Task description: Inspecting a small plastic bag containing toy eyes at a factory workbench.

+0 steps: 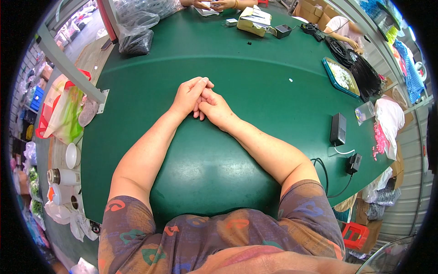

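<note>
My left hand (188,97) and my right hand (218,109) are clasped together above the middle of the green table (219,169). The fingers of both are closed, folded against each other, with some of them hidden between the palms. No object shows in either hand. Both forearms rest along the tabletop and meet in a point away from my body. A small white piece (290,80) lies on the table to the right, beyond my right hand.
A black box-shaped device (338,129) joins a black adapter (353,163) by cable at right. Behind stand a blue-rimmed tray (335,82) of white pieces and black cords (365,75). Pink pieces (378,139) lie nearby. A metal post (68,66) meets the left edge. Other people's hands (223,4) work across.
</note>
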Tool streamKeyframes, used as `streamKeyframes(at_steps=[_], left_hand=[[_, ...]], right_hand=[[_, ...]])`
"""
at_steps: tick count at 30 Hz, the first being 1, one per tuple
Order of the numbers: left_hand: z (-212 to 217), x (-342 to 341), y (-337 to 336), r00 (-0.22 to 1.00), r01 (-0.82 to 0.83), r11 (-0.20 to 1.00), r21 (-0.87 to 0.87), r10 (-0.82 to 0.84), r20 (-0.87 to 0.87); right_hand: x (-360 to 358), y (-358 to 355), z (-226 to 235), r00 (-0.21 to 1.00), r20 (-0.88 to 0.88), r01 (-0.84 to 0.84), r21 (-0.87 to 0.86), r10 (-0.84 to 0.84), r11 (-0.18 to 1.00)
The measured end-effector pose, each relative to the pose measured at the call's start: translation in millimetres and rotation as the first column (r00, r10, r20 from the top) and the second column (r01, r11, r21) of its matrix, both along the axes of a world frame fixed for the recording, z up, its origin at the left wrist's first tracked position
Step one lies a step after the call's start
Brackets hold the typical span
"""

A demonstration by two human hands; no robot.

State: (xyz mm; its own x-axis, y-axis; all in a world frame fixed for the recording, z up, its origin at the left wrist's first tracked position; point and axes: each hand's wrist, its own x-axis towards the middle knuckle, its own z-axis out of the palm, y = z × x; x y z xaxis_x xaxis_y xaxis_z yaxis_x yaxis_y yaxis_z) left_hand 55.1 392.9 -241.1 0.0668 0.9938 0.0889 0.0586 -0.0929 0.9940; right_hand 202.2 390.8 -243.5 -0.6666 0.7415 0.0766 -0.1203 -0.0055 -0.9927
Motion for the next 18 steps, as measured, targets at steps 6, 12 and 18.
streamKeyframes(at_steps=[6, 12, 18], left_hand=[[8, 1, -8, 0.995, 0.004, 1.0, -0.018, -0.002, 0.098], [16, 4, -12, 0.992, 0.051, 0.998, -0.047, -0.045, 0.116], [15, 1, -12, 0.992, 0.054, 0.998, -0.035, -0.05, 0.119]], right_hand=[[-6, -7, 6, 0.998, 0.031, 0.056, -0.06, -0.055, 0.997], [-3, -5, 2, 0.999, 0.017, 0.03, -0.004, -0.03, 1.0], [-5, -9, 9, 0.998, 0.039, 0.051, -0.021, -0.05, 0.998]])
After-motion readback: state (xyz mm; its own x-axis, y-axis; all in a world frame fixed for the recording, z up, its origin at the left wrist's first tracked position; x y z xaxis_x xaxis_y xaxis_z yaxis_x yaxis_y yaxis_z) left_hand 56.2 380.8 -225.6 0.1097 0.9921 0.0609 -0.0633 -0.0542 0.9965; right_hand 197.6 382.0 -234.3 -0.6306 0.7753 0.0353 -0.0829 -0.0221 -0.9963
